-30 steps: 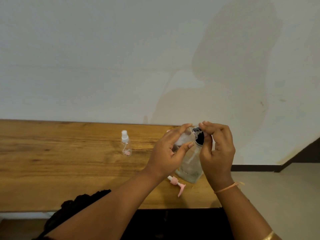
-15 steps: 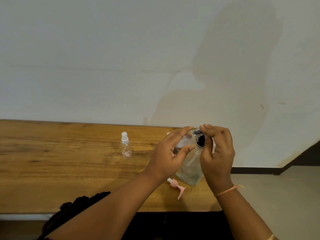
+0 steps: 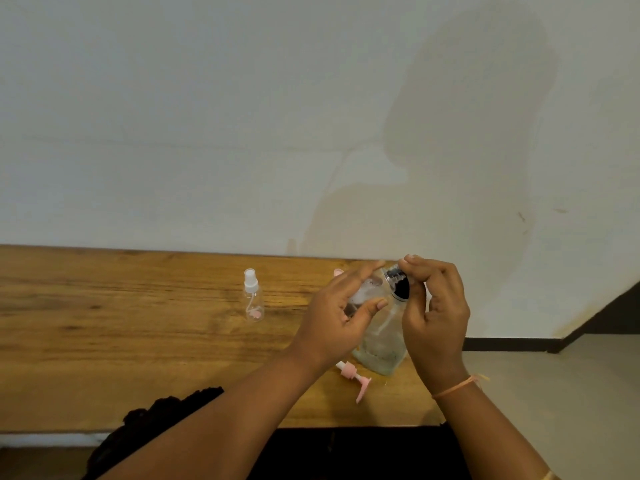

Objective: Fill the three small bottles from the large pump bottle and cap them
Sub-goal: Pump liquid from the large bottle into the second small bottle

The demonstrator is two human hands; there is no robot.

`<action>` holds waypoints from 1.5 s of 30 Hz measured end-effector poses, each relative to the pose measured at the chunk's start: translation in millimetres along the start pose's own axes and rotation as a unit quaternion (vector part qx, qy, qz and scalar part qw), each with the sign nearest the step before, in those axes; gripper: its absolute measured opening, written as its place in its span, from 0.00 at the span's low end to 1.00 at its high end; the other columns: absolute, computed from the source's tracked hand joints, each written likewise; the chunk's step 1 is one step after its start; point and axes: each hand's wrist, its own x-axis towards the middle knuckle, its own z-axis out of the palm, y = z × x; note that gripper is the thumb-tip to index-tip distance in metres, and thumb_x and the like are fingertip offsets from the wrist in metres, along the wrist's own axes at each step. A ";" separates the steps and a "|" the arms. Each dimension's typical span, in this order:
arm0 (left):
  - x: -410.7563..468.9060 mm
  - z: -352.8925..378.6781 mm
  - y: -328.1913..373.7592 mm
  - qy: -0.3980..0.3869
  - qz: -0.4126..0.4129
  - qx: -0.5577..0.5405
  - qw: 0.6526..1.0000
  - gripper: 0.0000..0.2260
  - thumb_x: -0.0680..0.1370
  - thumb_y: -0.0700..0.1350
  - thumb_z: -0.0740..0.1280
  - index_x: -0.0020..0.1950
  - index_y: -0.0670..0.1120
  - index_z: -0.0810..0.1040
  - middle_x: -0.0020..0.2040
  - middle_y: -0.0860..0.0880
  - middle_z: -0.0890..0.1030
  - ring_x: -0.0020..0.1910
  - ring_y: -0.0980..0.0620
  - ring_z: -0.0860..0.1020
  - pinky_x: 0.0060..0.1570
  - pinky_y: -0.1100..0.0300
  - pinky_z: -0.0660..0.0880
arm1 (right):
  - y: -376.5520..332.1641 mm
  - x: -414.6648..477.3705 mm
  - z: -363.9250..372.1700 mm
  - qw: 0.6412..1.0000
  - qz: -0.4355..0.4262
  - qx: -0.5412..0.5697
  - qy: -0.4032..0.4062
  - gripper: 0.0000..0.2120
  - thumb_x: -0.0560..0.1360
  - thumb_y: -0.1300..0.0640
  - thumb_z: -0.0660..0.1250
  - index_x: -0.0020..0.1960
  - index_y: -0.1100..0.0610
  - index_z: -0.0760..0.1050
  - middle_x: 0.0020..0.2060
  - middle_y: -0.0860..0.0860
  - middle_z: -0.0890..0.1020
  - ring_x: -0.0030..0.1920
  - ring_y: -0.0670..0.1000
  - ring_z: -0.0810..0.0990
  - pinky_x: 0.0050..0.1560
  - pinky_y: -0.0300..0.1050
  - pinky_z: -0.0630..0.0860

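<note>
Clear pump bottle [image 3: 379, 344] stands centre-right on the wooden surface [image 3: 104, 341]. Right hand [image 3: 436, 317] pinches its black pump head [image 3: 400, 287]; left hand [image 3: 341, 313], grip curled, holds a small bottle [image 3: 363, 292] at the spout. Filling in hand, I judge; next: steady presses, then the pink cap [image 3: 355, 375].

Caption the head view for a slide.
Left hand holds small bottle at pump of large bottle, right hand pinches pump; pink cap lies on table.

Plain indoor room, kind unclear: long brown wood-grain tabletop [image 3: 104, 334] against bare white painted wall [image 3: 207, 116]; dark skirting strip [image 3: 502, 344] and pale floor [image 3: 571, 393] right of tabletop.
</note>
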 end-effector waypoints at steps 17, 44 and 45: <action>1.7 -1.5 5.4 0.008 0.008 0.009 1.000 0.22 0.75 0.56 0.64 0.68 0.63 0.67 0.57 0.66 0.75 0.49 0.45 0.79 0.46 0.49 0.80 | -7.3 -1.1 1.1 0.999 0.009 0.024 0.020 0.19 0.71 0.77 0.61 0.53 0.56 0.75 0.48 0.51 0.75 0.53 0.45 0.75 0.57 0.30 0.70; -0.7 6.0 0.2 0.015 -0.010 -0.009 1.000 0.23 0.75 0.55 0.64 0.70 0.59 0.69 0.61 0.65 0.75 0.48 0.39 0.79 0.45 0.47 0.80 | 6.7 -2.1 3.2 1.000 -0.022 0.013 0.009 0.19 0.71 0.76 0.61 0.54 0.56 0.74 0.49 0.51 0.74 0.53 0.47 0.75 0.58 0.31 0.70; -1.4 6.0 0.7 0.015 -0.012 -0.010 1.000 0.23 0.75 0.55 0.65 0.70 0.58 0.69 0.61 0.65 0.75 0.49 0.41 0.79 0.46 0.48 0.80 | 6.6 -2.7 3.5 1.000 -0.021 0.012 0.007 0.19 0.71 0.76 0.61 0.54 0.56 0.74 0.49 0.51 0.74 0.54 0.47 0.75 0.58 0.31 0.70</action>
